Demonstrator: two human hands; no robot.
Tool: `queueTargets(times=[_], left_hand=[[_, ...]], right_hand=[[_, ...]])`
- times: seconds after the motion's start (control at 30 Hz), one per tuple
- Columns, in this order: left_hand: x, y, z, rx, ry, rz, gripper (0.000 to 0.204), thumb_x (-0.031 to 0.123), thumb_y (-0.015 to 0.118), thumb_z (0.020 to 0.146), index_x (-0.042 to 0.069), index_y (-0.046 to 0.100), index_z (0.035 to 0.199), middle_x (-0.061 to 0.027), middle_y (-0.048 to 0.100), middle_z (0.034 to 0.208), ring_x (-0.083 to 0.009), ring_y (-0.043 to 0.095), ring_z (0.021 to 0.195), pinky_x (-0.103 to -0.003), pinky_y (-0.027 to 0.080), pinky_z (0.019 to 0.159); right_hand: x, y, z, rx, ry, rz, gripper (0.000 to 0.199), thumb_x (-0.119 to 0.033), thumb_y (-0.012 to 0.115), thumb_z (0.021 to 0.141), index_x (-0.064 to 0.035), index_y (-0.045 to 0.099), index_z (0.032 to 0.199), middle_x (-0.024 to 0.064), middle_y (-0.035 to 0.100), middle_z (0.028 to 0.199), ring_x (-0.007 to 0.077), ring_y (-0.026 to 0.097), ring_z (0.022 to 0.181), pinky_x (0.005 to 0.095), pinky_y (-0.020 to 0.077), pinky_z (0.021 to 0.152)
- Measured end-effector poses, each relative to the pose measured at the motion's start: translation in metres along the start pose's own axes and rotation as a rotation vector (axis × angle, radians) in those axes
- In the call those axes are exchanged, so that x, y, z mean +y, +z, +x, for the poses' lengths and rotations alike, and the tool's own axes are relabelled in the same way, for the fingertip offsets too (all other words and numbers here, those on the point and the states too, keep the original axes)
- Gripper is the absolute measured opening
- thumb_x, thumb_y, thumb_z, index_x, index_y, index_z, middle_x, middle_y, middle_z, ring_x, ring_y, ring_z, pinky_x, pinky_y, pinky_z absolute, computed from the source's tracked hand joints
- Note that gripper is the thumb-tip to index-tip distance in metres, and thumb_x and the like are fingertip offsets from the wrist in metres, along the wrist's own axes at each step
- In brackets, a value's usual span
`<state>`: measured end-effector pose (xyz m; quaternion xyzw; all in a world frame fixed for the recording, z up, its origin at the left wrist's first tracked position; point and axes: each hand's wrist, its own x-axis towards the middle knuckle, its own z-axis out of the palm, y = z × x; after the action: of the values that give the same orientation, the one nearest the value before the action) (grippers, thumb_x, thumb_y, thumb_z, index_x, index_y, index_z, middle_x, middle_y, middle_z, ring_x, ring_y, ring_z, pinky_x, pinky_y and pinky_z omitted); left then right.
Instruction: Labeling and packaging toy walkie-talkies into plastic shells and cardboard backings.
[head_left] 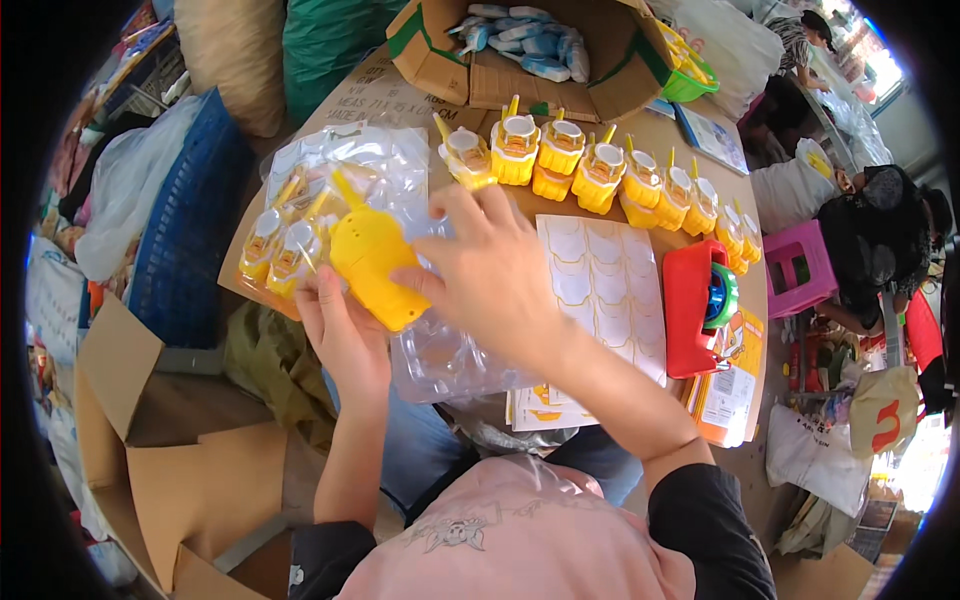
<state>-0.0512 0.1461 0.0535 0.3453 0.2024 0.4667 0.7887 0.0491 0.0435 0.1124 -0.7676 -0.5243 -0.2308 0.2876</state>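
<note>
A yellow toy walkie-talkie (pixel 375 262) with a stubby antenna is tilted above the left part of the table, its plain side with small holes facing up. My left hand (pixel 342 325) grips its lower left edge, fingers closed against it. At its right side hovers my right hand (pixel 495 265), fingers spread and slightly blurred; the thumb overlaps the toy's edge, and I cannot tell whether it presses on it. Underneath lies a clear plastic blister tray (pixel 450 355). Two more yellow toys (pixel 298 250) with white-rimmed fronts sit in clear packaging beside my left hand.
A row of similar yellow toys (pixel 600 175) curves along the far side. Sheets of die-cut stickers (pixel 600 290) lie right of centre, beside a red tape dispenser (pixel 690 310). Behind stands an open carton (pixel 430 62) holding blue-white pieces. A blue crate (pixel 180 220) is at left.
</note>
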Motion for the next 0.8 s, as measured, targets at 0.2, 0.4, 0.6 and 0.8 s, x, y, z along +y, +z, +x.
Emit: queueTargets(times=[0.2,0.4,0.6,0.8], left_hand=[[0.027,-0.021,0.017,0.022,0.084,0.094,0.052,0.011,0.053,0.092,0.009,0.03,0.138,-0.0096,0.046,0.132,-0.0236,0.049,0.118,-0.039,0.045,0.096],[0.036,-0.031,0.024,-0.059,0.097,0.079,0.054,0.01,0.049,0.092,0.013,0.027,0.141,-0.0095,0.038,0.138,-0.0239,0.045,0.123,-0.04,0.042,0.099],[0.036,-0.047,0.025,-0.032,-0.055,0.068,0.055,0.013,0.049,0.093,0.014,0.025,0.142,-0.0114,0.04,0.136,-0.0258,0.047,0.121,-0.04,0.043,0.097],[0.022,-0.013,0.005,-0.206,-0.229,0.094,0.052,0.005,0.049,0.092,0.01,0.03,0.14,-0.0135,0.043,0.132,-0.0269,0.051,0.116,-0.041,0.045,0.095]], right_hand=[[0.098,0.069,0.068,0.037,0.127,-0.101,0.042,-0.035,0.066,0.077,-0.0165,0.06,0.114,0.0074,0.06,0.109,0.0282,0.051,0.109,0.0481,0.0368,0.094],[0.13,0.136,0.088,-0.763,0.217,-0.752,0.098,-0.058,0.068,0.066,-0.0175,0.024,0.145,0.0127,0.061,0.119,0.0342,0.043,0.125,0.0652,-0.0026,0.105],[0.085,0.085,0.111,-0.265,0.346,-0.099,0.071,-0.045,0.062,0.075,-0.0124,0.039,0.133,0.0169,0.065,0.102,0.0309,0.063,0.093,0.0489,0.0319,0.104],[0.039,-0.023,0.054,-0.014,0.369,1.041,0.043,-0.024,0.051,0.086,-0.0052,0.043,0.124,0.0139,0.06,0.096,0.0213,0.06,0.087,0.035,0.0477,0.081]])
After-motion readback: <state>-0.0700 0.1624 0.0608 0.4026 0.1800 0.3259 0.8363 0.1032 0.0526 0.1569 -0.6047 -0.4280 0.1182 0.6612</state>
